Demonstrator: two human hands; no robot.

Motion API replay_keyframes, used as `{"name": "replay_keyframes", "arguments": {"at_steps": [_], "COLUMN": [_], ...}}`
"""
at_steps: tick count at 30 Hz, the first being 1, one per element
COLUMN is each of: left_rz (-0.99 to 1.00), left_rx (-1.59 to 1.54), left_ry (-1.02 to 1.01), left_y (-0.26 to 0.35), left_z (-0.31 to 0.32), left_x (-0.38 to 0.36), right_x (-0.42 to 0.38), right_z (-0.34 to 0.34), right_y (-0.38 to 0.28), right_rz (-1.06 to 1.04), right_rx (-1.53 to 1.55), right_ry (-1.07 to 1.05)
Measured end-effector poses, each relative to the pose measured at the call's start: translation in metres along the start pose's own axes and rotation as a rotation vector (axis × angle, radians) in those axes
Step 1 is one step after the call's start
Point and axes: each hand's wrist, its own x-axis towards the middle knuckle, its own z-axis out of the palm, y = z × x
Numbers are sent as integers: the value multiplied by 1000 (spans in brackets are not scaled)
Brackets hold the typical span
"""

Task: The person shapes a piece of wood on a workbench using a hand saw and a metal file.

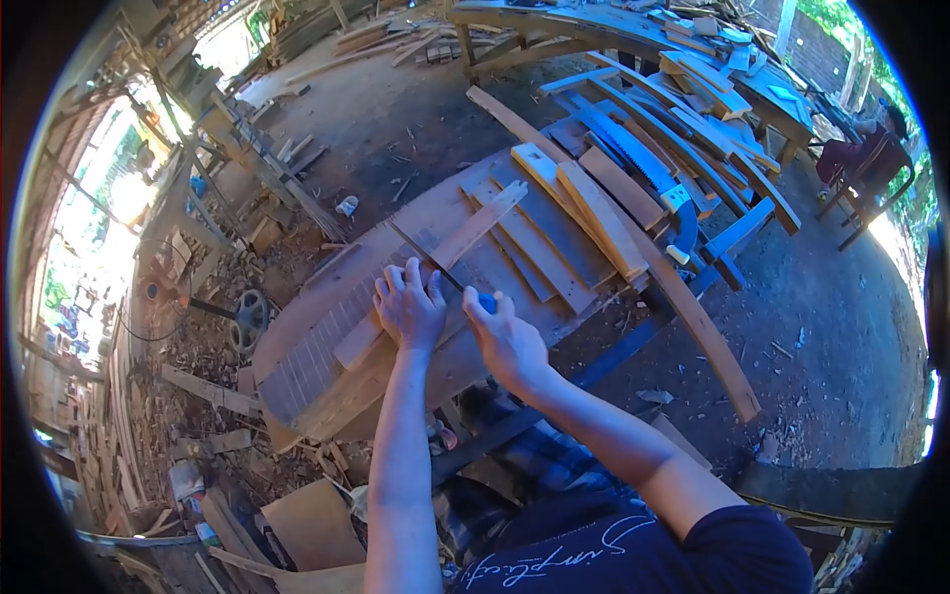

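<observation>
My right hand [505, 339] is closed round the blue handle [487, 303] of a thin, dark, straight tool. The tool's narrow blade [421, 249] runs up and left across a light wooden strip [477, 230]. My left hand [410, 305] presses on the wood just left of the blade, its fingers bent over the strip; the strip's lower end [358, 342] shows beyond my palm. Beneath lies a wooden work board [327, 307] with parallel lines across its left part. Whether the blade touches the strip cannot be made out.
Planks [604, 220] and a large blue-handled saw [648, 168] lie to the right on the board. A long curved piece [708, 342] sticks out toward the lower right. Wood scraps cover the ground at left. A fan [151, 291] stands at left; a seated person [859, 153] is far right.
</observation>
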Motion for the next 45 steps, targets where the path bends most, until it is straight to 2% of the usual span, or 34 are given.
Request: {"name": "replay_keyframes", "arguments": {"at_steps": [3, 6, 9, 11, 15, 17, 21, 22, 25, 28, 30, 31, 34, 36, 37, 39, 42, 45], "left_rz": [-22, -16, -10, 0, -11, 6, 2, 8, 99, 73, 89, 82, 111, 112, 127, 128, 121, 128], "left_rx": [-39, -30, -29, -26, -8, 3, 19, 6, 73, 44, 55, 92, 90, 94, 103, 95, 116, 133], "left_ry": [-28, -13, -11, -29, -23, 1, 27, 36, 123, 123, 131, 111, 106, 103, 111, 116, 98, 113], "left_y": [0, 0, 1, -1, 2, -2, 2, 0, -7, -3, 2, -3, -4, -4, -3, -2, -2, -7], "left_z": [-2, 0, -2, -1, -1, 3, 3, 7, 19, 17, 15, 13, 12, 12, 11, 13, 13, 13], "left_x": [1, 1, -1, -5, 1, 1, -1, 0, -4, -3, 1, -4, -3, -5, -3, -4, -7, -4], "right_x": [22, -6, -35, -22, 28, 28, -22, -31, -15, 26, 34, 24, -20, -36, -33, -9, 30, 11], "right_z": [9, -3, -23, -14, 13, 19, -10, -14, -13, 20, 29, 29, -4, -18, -13, 9, 32, 19], "right_y": [-3, 12, 16, 9, -1, -1, 11, 10, 5, 7, 6, 9, 15, 17, 16, 12, 7, 10], "right_rz": [-15, -46, -33, 0, -49, -73, -54, -17, 60, 0, -120, -108, -33, 10, 14, 6, -73, -99], "right_rx": [52, 38, -9, 9, 14, 13, 48, 35, 25, 67, 106, 113, 95, 75, 72, 43, 157, 233], "right_ry": [-32, 1, -92, -89, 38, 66, 12, -57, -139, 61, 95, 91, 53, -155, -147, 30, 91, 150]}}
